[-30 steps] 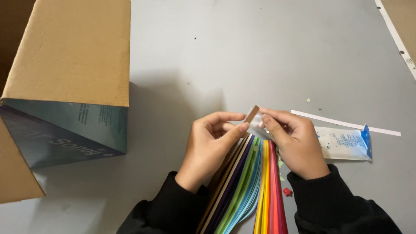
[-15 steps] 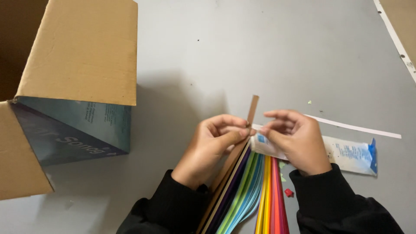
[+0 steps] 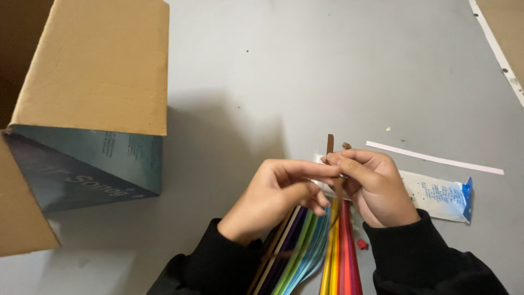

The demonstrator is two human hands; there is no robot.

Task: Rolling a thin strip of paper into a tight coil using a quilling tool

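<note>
Between both hands, low centre — brown paper strip [image 3: 329,146] pinched upright, left hand [image 3: 278,194] and right hand [image 3: 374,186] grasping it over fanned coloured strips [image 3: 314,246]. Risk: thin strip creasing or tearing — pinch looks tight. Wrapper [image 3: 436,194], cardboard box [image 3: 87,104] nearby.

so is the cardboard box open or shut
Open. The cardboard box lies tipped on its side on the grey table, with brown flaps folded outward. Its inside is out of view.
</note>
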